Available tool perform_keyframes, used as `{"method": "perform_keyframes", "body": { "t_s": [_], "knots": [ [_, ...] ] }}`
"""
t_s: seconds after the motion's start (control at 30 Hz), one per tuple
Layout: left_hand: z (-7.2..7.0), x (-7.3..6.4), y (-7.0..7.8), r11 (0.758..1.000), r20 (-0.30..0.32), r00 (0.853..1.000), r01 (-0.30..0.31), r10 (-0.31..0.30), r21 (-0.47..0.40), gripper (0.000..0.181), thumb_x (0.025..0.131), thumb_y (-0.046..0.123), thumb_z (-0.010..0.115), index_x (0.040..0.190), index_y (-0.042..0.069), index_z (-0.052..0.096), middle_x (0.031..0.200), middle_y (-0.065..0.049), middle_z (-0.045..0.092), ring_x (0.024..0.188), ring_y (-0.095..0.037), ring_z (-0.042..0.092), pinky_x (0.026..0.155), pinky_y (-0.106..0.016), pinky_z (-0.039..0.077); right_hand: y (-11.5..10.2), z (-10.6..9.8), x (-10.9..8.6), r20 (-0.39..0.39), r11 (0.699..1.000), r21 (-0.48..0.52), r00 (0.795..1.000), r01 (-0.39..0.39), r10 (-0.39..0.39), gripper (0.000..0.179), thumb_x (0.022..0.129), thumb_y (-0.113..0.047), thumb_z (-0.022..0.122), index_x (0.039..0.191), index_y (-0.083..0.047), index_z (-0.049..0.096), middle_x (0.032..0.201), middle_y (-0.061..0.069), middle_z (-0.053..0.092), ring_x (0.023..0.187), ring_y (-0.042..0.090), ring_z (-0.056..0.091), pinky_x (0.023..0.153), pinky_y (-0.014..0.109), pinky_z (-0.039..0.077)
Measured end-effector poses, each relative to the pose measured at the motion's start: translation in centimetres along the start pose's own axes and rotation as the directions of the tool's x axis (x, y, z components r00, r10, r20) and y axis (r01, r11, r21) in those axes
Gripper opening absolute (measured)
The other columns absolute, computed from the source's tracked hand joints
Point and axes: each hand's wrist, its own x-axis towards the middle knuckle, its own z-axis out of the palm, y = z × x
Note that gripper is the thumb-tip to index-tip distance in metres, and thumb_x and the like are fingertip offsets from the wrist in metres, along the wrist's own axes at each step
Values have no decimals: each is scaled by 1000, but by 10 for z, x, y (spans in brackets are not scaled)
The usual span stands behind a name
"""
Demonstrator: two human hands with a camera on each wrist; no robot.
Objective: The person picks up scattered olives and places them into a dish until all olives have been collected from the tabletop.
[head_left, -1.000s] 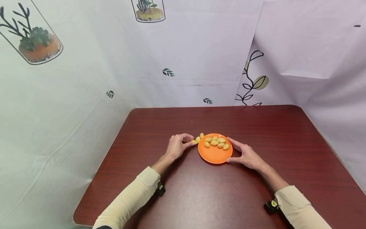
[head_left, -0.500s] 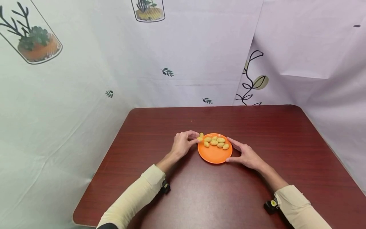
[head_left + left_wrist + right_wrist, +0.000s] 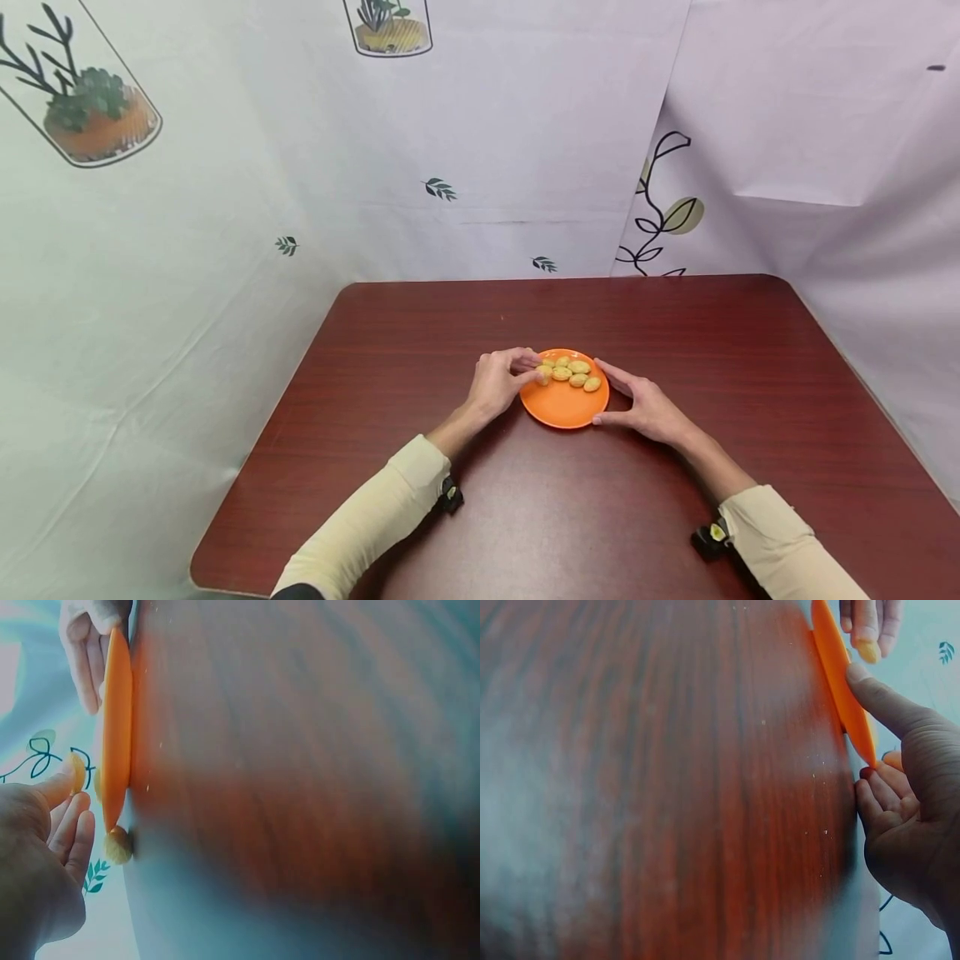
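Observation:
An orange plate (image 3: 562,408) lies on the table with several small, yellow, oval, nut-like pieces (image 3: 579,367) on its far half. My left hand (image 3: 495,385) is over the plate's left rim, pinching one yellow nut-like piece (image 3: 78,772) between thumb and fingers, raised above the plate in the left wrist view. Another nut-like piece (image 3: 118,845) rests on the table against the rim; in the head view my left hand hides it. On the right side, my right hand (image 3: 651,410) holds the plate's rim, thumb at the near edge and fingers farther back.
The dark red-brown wooden table (image 3: 420,325) has rounded far corners. White printed cloth (image 3: 525,125) hangs behind it and along both sides. A small black device (image 3: 450,494) sits at the left wrist, and a similar one (image 3: 709,542) at the right.
My left hand picked up a nut-like piece from the row left of the plate and carried it rightward over the rim. The right hand and plate stay almost still.

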Motion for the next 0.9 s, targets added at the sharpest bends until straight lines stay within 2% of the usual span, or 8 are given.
{"method": "perform_keyframes", "body": {
  "t_s": [0.37, 0.67, 0.9],
  "knots": [
    [9, -4, 5, 1000, 9, 1000, -19, 19, 9, 19, 88, 27, 89, 105, 19, 85, 89, 8, 81, 79, 0, 74, 79, -25, 59, 0, 0, 0, -2, 1000, 6, 1000, 7, -7, 103, 82, -31, 95, 163, -1, 38, 164, 18, 44, 150, 37, 43, 108, 3, 22],
    [12, -3, 7, 1000, 36, 999, -9, 9, -3, 18, 87, 28, 90, 100, 17, 85, 86, 7, 80, 74, 2, 71, 71, -18, 57, -3, -1, -1, -3, 1000, -4, 1000, -11, 11, 103, 82, -32, 94, 164, -3, 38, 164, 17, 44, 151, 36, 43, 109, 7, 23],
    [14, -3, 6, 1000, 55, 998, 15, -15, -3, 16, 86, 28, 91, 97, 18, 85, 87, 7, 80, 75, 2, 71, 71, -16, 56, -4, -1, -2, -13, 1000, -9, 1000, 18, -18, 100, 84, -31, 94, 163, 0, 39, 163, 20, 45, 149, 40, 43, 112, 9, 26]
  ]
}}
